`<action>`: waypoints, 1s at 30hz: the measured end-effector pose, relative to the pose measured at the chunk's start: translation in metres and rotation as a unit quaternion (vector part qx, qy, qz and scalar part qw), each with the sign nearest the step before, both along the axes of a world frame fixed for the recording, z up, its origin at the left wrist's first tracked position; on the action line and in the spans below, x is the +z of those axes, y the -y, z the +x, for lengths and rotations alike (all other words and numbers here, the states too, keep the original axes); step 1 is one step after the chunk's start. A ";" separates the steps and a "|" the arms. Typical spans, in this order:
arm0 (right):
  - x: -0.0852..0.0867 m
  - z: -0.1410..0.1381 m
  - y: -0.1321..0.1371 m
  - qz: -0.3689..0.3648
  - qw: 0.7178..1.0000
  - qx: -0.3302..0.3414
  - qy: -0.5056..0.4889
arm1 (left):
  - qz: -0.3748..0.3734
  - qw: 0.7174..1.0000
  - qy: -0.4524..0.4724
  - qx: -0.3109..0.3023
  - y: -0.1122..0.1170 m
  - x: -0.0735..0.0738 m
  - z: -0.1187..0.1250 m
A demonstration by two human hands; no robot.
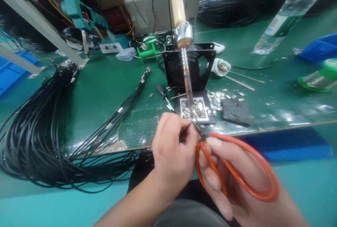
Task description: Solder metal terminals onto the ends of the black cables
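My right hand is closed around the orange handles of a pair of scissors, whose blades point up and left. The blade tips meet the fingers of my left hand, which is closed in a pinch in front of the bench edge. Whatever those fingers hold is hidden. Just beyond them a soldering iron with a wooden handle hangs tip down. Beneath its tip is a small white-rimmed tray of little metal pieces, with more pieces scattered to its right.
Black cables with metal ends drape over the bench's left edge. A black fan stands behind the tray. A screwdriver, a dark sponge-like block, a solder spool, and a plastic bottle are also on the green bench.
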State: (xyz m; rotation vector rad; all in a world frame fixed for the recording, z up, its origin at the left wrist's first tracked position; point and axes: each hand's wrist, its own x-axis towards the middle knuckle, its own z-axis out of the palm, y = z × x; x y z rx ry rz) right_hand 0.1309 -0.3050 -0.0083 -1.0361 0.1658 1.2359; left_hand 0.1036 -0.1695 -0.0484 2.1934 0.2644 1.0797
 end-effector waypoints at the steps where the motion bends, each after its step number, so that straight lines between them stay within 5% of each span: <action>1: -0.001 0.000 0.000 0.005 1.000 0.004 0.005 | 0.001 1.000 0.000 0.000 0.000 0.000 0.000; 30: -0.017 0.001 0.002 0.037 0.999 0.018 0.035 | -0.017 1.000 -0.003 -0.004 0.000 0.001 -0.001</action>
